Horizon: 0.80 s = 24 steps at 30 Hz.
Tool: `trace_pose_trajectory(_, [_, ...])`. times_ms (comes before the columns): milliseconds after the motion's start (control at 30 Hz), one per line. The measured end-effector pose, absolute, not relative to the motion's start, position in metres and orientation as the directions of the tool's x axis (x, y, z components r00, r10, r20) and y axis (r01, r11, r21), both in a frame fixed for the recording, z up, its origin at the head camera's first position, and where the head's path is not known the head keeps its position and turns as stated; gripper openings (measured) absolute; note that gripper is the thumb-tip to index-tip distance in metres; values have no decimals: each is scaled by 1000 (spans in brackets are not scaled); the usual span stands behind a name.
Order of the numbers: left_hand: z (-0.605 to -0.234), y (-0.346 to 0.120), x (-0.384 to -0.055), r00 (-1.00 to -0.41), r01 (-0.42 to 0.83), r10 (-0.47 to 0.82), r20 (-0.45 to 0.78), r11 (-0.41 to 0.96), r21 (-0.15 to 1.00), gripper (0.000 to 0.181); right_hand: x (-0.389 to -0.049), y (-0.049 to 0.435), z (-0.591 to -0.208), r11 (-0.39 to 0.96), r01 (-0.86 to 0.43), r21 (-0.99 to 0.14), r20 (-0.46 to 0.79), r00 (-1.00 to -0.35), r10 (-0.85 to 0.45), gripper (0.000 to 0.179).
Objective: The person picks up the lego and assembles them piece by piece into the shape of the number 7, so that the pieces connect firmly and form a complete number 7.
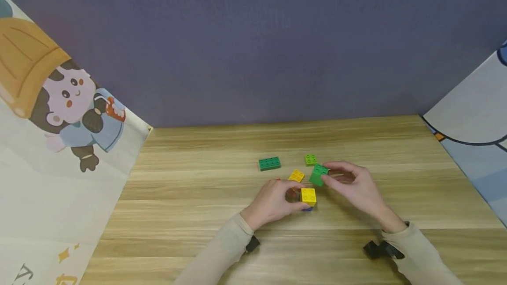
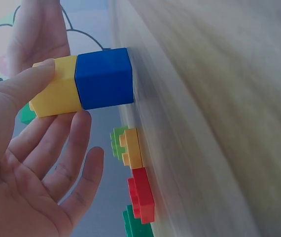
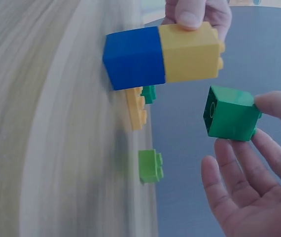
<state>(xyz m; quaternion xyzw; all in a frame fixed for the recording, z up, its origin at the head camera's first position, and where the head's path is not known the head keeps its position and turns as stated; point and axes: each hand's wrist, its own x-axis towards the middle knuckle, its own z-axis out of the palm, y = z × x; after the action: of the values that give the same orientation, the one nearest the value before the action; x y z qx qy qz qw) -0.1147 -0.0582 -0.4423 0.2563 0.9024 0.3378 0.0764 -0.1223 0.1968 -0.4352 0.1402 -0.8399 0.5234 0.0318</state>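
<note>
My left hand (image 1: 276, 200) pinches a yellow block (image 1: 308, 195) between thumb and fingers. That block is joined on top of a blue block (image 2: 104, 78), and the pair stands upright on the table. To the right, my right hand (image 1: 358, 187) holds a green block (image 3: 233, 113) by its studded end between thumb and fingertips. The green block is raised off the table, tilted, its hollow underside showing in the right wrist view. It is apart from the yellow and blue pair, a little beyond it and to the right.
Behind the hands lie a flat yellow brick (image 1: 296, 175), a lime green brick (image 1: 310, 159) and a longer dark green brick (image 1: 270, 163). A red brick (image 2: 142, 195) is mostly hidden behind my left hand in the head view. A dark wall (image 1: 277, 56) borders the wooden table (image 1: 178, 214).
</note>
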Motion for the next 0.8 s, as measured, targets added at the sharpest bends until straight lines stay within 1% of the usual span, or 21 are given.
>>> trace_pose_trajectory(133, [-442,-58,-115,-867,388,497,30,638,665,46,-120,198,-433,386,-313,-868,244,-945,-216,31])
trace_pose_trajectory(300, [-444,-59,-116,-873,355,488,18,610,708,45,-116,198,-433,384,-340,-858,255,-932,-256,32])
trace_pose_trajectory(433, [-444,-58,-119,-877,331,480,11,589,737,44,-118,199,-432,343,-364,-866,271,-918,-289,30])
trace_pose_trajectory(800, [-443,-53,-125,-885,315,465,12,581,751,44,-124,201,-434,243,-447,-861,330,-854,-402,36])
